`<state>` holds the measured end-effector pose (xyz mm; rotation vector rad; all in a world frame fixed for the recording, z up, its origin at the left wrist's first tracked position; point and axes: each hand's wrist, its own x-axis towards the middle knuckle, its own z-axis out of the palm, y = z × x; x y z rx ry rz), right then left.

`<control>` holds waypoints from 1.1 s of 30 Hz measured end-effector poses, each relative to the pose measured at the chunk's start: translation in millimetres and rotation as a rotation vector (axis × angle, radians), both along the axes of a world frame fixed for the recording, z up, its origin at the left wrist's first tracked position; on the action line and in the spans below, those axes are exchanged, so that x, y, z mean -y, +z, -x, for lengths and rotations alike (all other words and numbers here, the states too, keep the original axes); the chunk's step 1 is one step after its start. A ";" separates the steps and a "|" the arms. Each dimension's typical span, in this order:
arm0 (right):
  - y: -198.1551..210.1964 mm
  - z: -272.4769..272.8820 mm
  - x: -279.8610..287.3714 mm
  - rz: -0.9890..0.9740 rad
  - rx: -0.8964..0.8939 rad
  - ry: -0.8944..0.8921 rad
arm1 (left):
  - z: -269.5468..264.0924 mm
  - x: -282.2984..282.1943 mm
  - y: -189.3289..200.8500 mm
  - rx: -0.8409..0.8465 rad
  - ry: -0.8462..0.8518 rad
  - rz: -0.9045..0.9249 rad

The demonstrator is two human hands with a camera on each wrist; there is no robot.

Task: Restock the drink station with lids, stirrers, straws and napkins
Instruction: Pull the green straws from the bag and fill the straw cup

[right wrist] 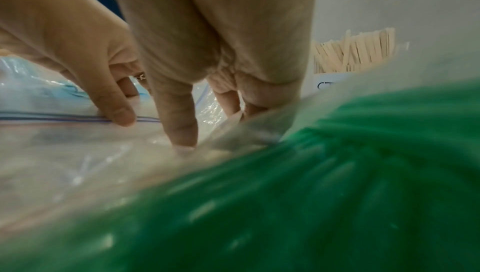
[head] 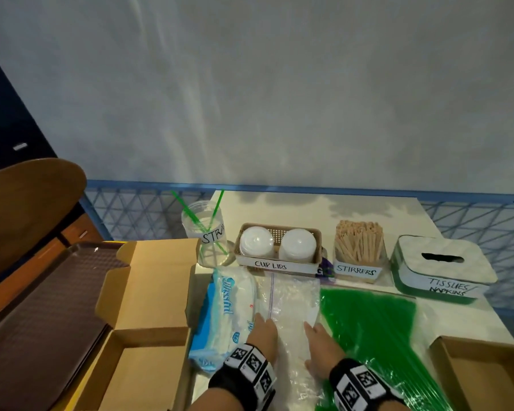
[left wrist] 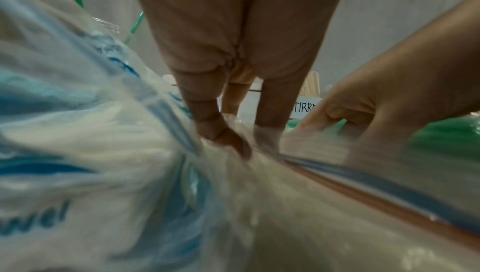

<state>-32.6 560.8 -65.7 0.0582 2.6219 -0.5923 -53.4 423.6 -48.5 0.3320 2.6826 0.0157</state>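
A clear zip bag [head: 291, 295] lies flat on the table in front of me, between a blue-and-white napkin pack [head: 229, 307] and a pack of green straws [head: 368, 315]. My left hand [head: 264, 317] pinches the bag at its zip strip, thumb on the coloured line [right wrist: 119, 116]. My right hand [head: 310, 326] pinches the bag's right side beside the straws, thumb [right wrist: 182, 133] pressed into the plastic. Behind stand a straw cup [head: 204, 229], a cup lids basket [head: 276, 264], a stirrers box [head: 358, 241] and a tissues box [head: 439, 271].
An open cardboard box [head: 143, 292] sits against the table's left side, over a brown tray [head: 42, 307]. Another cardboard box [head: 481, 372] is at the near right. A wooden chair back [head: 27, 197] stands at far left. The wall is close behind the table.
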 end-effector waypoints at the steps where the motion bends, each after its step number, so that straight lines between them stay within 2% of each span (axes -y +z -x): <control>1: -1.8 -0.9 1.2 -0.016 0.000 -0.004 | -3.2 0.2 0.3 0.004 0.011 0.018; 3: -3.8 -2.8 2.8 -0.046 -0.004 -0.003 | -6.3 -0.2 3.4 0.059 0.001 0.106; 6: -5.5 -6.0 3.7 -0.077 -0.045 -0.002 | -6.5 2.6 0.7 0.068 -0.056 0.109; 10: -8.0 -8.2 3.7 -0.112 -0.102 -0.003 | -2.0 7.6 -0.4 0.067 -0.066 0.021; 14: -3.2 -12.7 6.3 -0.115 -0.095 -0.041 | -3.6 7.4 10.5 0.005 -0.125 0.058; 16: 4.3 -14.2 3.9 -0.030 -0.178 -0.142 | -7.2 2.0 19.3 -0.122 -0.074 -0.056; 18: 16.5 -11.8 -7.7 0.017 -0.315 -0.278 | -10.1 -8.5 26.9 -0.247 -0.118 -0.278; 20: 30.0 -8.4 -28.4 -0.025 -0.378 -0.394 | -14.4 -25.3 36.7 -0.239 -0.153 -0.479; 22: 41.0 -7.6 -54.0 -0.123 -0.298 -0.476 | -18.2 -47.6 39.3 -0.091 -0.136 -0.584; 25: 43.9 -11.3 -88.4 -0.226 -0.025 -0.499 | -29.0 -76.3 30.4 0.117 -0.136 -0.525; 27: 39.0 -15.7 -103.8 -0.238 0.105 -0.501 | -37.3 -89.2 17.3 0.165 -0.134 -0.438; 29: 31.7 -18.5 -114.7 -0.221 0.142 -0.524 | -42.5 -95.9 6.2 0.176 -0.098 -0.392; 33: 25.7 -23.5 -125.5 -0.079 0.163 -0.547 | -40.6 -98.7 -4.8 0.213 0.054 -0.457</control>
